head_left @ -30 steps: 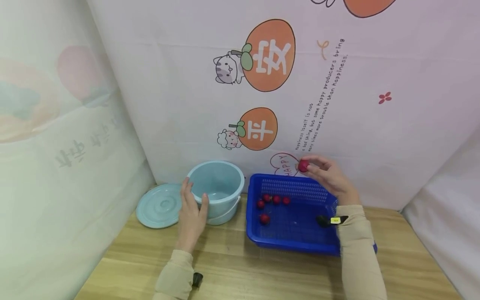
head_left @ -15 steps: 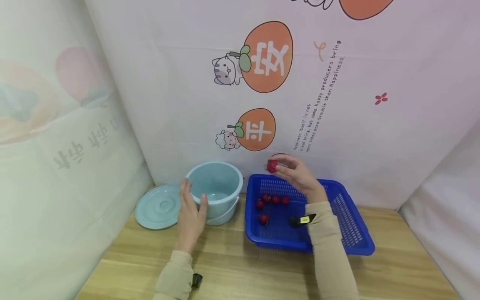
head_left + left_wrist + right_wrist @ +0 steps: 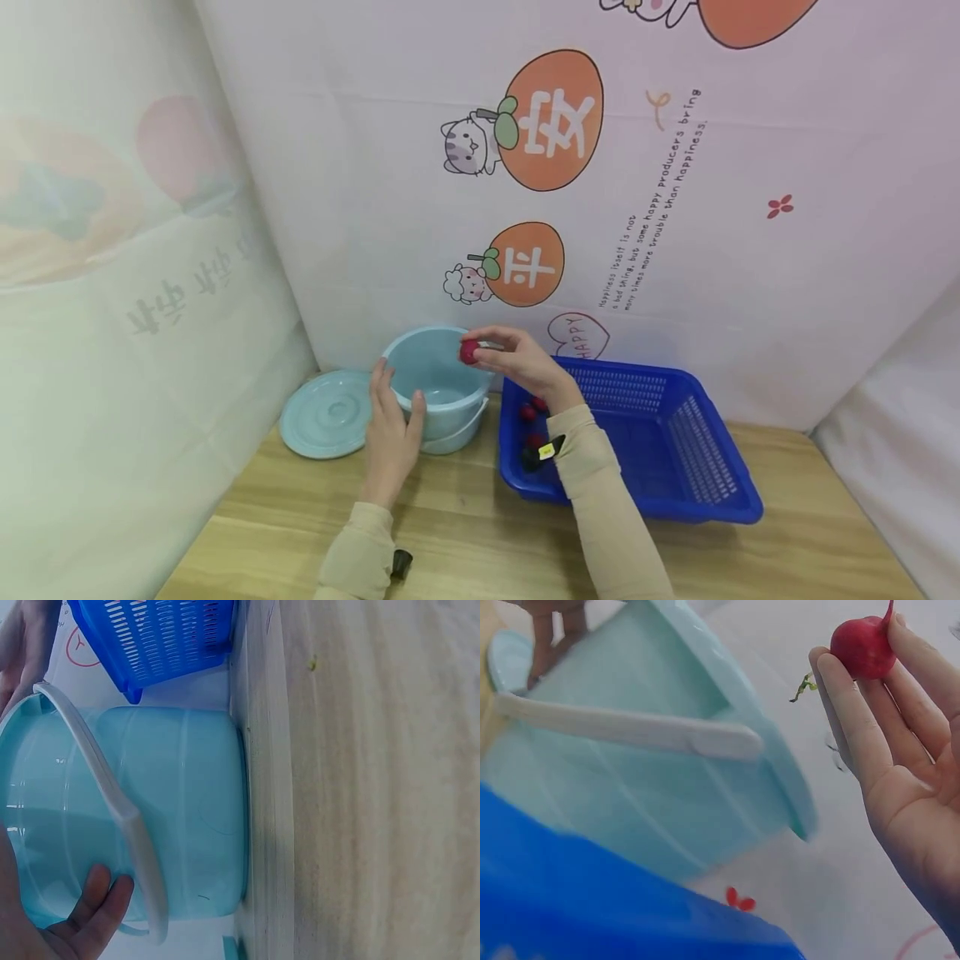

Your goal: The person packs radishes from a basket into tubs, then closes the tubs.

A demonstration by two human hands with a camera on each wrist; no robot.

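My right hand pinches a red radish between thumb and fingertips, over the right side of the light-blue bucket. In the right wrist view the radish shows a thin root and a bit of green stem. The bucket stands upright with its pale handle hanging down its side. Against the bucket's left side rests my left hand, fingers up by the rim and thumb spread apart. Left wrist view: its fingers touch the outer wall. The visible part of the bucket's inside shows no radish.
Right of the bucket sits a blue perforated basket holding several radishes, partly hidden by my right arm. A light-blue lid lies left of the bucket. Behind them rises a printed cloth wall. All stand on a wooden table.
My right hand has moved left with the radish, from above the basket to over the bucket. My left hand has stayed at the bucket's side.
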